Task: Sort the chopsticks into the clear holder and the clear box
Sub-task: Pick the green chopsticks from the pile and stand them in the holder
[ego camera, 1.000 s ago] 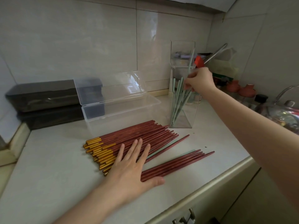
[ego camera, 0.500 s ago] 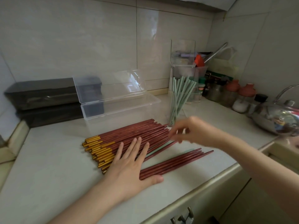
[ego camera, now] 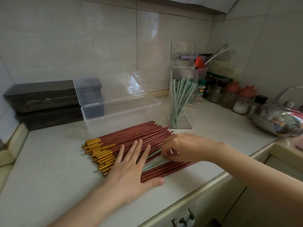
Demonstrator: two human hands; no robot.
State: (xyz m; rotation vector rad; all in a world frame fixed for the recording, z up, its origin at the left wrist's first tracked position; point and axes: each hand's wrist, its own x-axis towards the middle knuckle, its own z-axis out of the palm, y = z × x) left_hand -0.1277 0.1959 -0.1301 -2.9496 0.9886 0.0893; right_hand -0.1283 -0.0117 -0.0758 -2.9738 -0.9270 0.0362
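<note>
A pile of red chopsticks with gold ends lies on the white counter. My left hand rests flat on the pile, fingers straight. A few pale green chopsticks lie among the red ones. My right hand reaches down over them, its fingertips curled at one green chopstick; whether they pinch it is unclear. The tall clear holder behind stands upright with several green chopsticks inside. The clear box sits open at the back with nothing inside.
Two dark boxes are stacked at the back left. Jars and bottles line the right wall, with a steel kettle beside them. The counter's front edge runs close to my arms.
My right hand left the holder, where it had put green chopsticks, and came down to the chopsticks on the counter. My left hand stayed flat on the pile.
</note>
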